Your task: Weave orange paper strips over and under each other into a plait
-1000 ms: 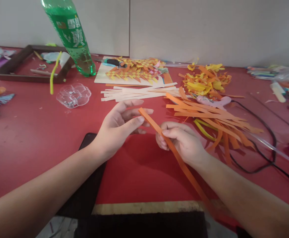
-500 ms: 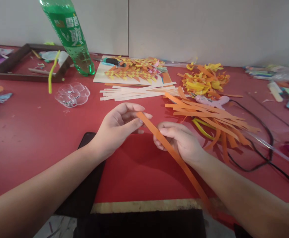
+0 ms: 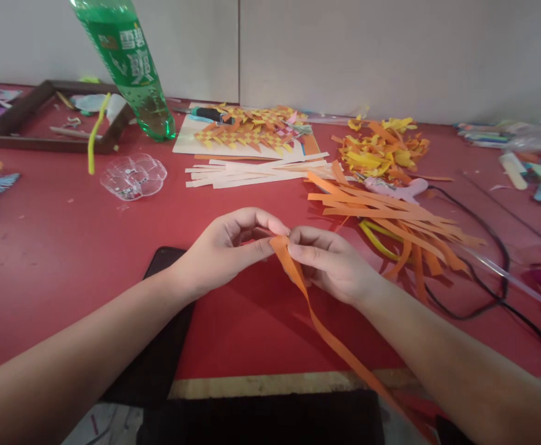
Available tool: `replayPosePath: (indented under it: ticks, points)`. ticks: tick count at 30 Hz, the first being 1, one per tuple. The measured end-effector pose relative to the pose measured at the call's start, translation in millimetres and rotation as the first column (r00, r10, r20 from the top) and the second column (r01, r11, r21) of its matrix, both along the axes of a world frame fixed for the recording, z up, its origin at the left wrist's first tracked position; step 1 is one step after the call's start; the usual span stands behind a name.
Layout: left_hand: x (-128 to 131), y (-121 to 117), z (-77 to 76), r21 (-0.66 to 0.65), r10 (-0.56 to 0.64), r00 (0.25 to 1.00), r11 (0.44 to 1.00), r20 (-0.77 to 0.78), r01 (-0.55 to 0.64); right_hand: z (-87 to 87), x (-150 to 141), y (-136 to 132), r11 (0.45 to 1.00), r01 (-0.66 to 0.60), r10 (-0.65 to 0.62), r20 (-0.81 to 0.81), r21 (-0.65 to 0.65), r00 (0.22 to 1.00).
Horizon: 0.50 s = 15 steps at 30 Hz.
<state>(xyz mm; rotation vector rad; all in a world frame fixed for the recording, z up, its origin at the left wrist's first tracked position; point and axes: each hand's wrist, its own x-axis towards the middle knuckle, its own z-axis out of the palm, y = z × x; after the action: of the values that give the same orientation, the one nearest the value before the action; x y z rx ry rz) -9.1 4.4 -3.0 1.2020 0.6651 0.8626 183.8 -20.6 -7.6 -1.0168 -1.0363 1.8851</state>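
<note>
A long orange paper strip [image 3: 326,337] runs from my fingertips down toward the table's front edge. My left hand [image 3: 226,247] pinches its upper end with thumb and fingers curled. Right beside it, my right hand [image 3: 330,259] grips the same end, so the two hands meet above the red table [image 3: 57,235]. To the right of my hands lies a loose pile of orange strips [image 3: 391,222]. Further back lie white strips [image 3: 256,173] and a woven orange-and-yellow mat [image 3: 251,130].
A green bottle [image 3: 131,68] stands at the back left beside a dark wooden frame [image 3: 42,117] and a clear plastic flower-shaped lid [image 3: 133,176]. A yellow-orange scrap heap [image 3: 381,148], a pink glue gun [image 3: 400,188] and its black cable [image 3: 493,272] lie right. A black phone [image 3: 159,346] sits under my left forearm.
My hands have come together at the strip's upper end. My left fingers have closed from loosely spread into a pinch, and the strip's top has dropped and bent slightly.
</note>
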Motion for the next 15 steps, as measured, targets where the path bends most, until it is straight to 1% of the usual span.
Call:
replayPosePath:
  ticks: [3,5,6,9,12,15]
  points:
    - [0,0,0.9,-0.124,0.042,0.999,0.991,0.018,-0.039,-1.7,0,0,0.999,0.01,-0.01,0.001,0.037,1.0]
    - [-1,-1,2.0,-0.218,0.027,0.999,0.976,0.022,-0.021,-3.2,0,1,0.998,0.031,-0.031,-0.007,0.063,0.999]
    - [-1,-2,2.7,-0.241,0.006,1.0,0.971,0.018,-0.002,-3.7,0,1,0.996,0.04,-0.039,-0.014,0.076,0.999]
    - [-1,-3,5.3,-0.228,-0.042,0.998,0.973,-0.046,0.03,-4.5,0,2,0.994,0.031,-0.029,-0.02,0.104,0.999]
    - [0,-3,8.3,-0.187,-0.067,0.986,0.982,-0.151,0.038,-4.8,0,3,0.996,0.011,-0.007,-0.036,0.091,0.999]
    - [0,-3,11.0,-0.147,-0.119,0.968,0.985,-0.222,0.087,-6.3,1,3,0.995,0.03,-0.027,-0.027,0.093,0.999]
